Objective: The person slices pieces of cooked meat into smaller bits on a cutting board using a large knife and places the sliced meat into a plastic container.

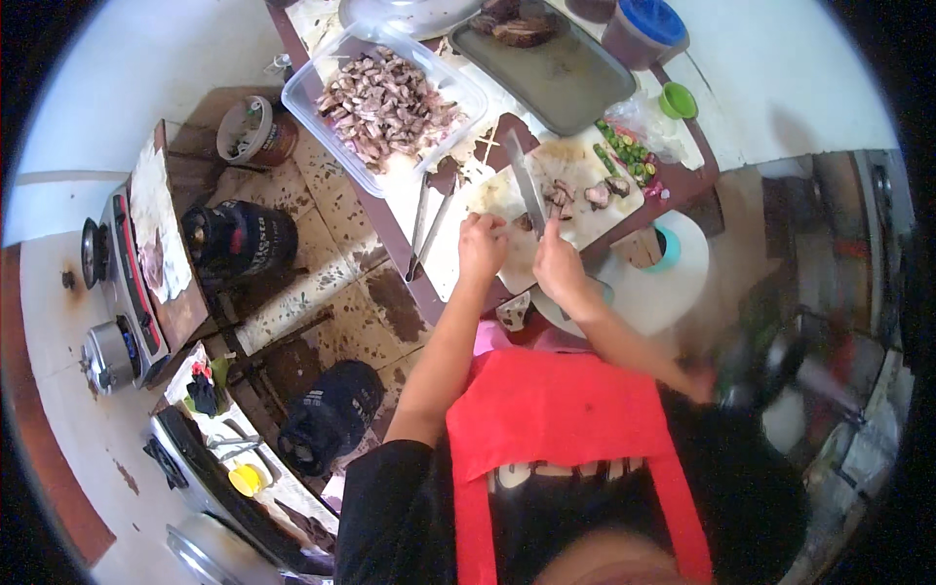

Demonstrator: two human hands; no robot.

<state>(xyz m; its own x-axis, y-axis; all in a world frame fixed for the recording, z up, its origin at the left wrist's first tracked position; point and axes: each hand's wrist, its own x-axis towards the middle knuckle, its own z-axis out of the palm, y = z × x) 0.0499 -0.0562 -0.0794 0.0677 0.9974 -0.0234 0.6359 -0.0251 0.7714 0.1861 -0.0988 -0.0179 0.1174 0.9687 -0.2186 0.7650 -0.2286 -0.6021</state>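
At far left, a steel gas stove with a red-trimmed front is standing against the wall, carrying a grey metal pot; a black gas cylinder is standing just beside it on the floor, with a white plastic bucket behind. On the table, a clear rectangular plastic tub is holding a heap of small chopped meat pieces. Steel V-shaped tongs are lying spread beside the tub. The left hand is resting at the near side of a pale, stained cutting board, fingers curling inward (whether they are pinching anything, one cannot tell). A broad-bladed steel knife is pointing away from the person over the board, its handle sitting in the right hand, which is closing firmly around it. Brown-and-pink cut meat chunks are lying right of the blade. Beyond, a dark rectangular tray is bearing a browned meat slab. Green and red chopped vegetables are lying along the board's right edge, with a bright green plastic cup near them.
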